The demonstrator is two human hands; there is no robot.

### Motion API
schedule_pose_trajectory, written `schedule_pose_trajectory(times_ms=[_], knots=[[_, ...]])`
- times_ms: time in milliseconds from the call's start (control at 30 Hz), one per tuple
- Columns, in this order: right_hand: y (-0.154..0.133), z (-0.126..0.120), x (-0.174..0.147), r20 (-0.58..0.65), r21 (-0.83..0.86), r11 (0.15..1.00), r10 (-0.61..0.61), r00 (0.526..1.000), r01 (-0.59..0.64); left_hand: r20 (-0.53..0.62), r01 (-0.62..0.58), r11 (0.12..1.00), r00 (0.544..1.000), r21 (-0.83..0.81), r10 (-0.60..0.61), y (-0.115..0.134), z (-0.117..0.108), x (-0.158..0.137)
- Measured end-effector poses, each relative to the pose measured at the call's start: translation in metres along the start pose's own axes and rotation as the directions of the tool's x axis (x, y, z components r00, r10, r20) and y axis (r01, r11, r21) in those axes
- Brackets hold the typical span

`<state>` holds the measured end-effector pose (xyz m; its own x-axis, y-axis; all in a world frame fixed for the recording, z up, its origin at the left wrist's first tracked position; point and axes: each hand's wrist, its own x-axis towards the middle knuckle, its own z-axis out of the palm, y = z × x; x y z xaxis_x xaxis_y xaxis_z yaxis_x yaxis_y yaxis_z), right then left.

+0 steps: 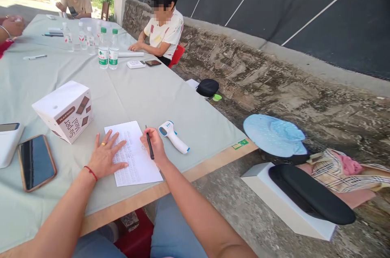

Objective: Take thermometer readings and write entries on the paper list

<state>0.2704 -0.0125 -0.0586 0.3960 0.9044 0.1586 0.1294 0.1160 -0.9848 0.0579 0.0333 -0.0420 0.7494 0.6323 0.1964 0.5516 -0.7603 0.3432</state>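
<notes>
A white sheet of paper (128, 168) with rows of small handwriting lies on the cloth near the table's front edge. My left hand (106, 154) rests flat on its left side, fingers spread, with a ring on one finger. In my right hand (154, 144) is a black pen (150, 146), held over the right part of the sheet. The pen's writing tip is hidden by my fingers. Just right of that hand lies a white and blue infrared thermometer (173, 136). A white box (65, 109) printed "Su-per Meal" stands beyond my left hand.
A phone (37, 162) and a white device (9, 144) lie at left. Several water bottles (103, 53) stand farther back. People sit around the table (134, 91). Beside it on the ground are a blue hat (271, 134) and a black case (310, 193) on a white box (258, 178).
</notes>
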Motion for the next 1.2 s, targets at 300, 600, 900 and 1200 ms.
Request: schedule_pose_trajectory(times_ms=[300,600,900,1200], knots=[[-0.007,-0.005,-0.009,0.124,-0.032,0.995,0.093,0.988,-0.09,0.039,0.039,0.999,0.999,-0.028,-0.038,-0.005,0.003,-0.001],[-0.006,0.007,-0.013,0.047,-0.168,0.982,0.092,0.995,-0.083,0.064,0.0,0.999,0.998,-0.048,0.003,-0.001,0.003,-0.001],[-0.002,0.006,-0.013,0.094,-0.208,0.976,0.079,0.992,-0.058,0.087,-0.004,0.999,0.996,-0.037,0.008,0.0,0.002,-0.002],[0.007,0.005,-0.013,0.127,-0.242,0.97,0.052,0.991,-0.02,0.103,-0.01,0.997,0.995,0.082,0.001,0.006,-0.002,-0.003]])
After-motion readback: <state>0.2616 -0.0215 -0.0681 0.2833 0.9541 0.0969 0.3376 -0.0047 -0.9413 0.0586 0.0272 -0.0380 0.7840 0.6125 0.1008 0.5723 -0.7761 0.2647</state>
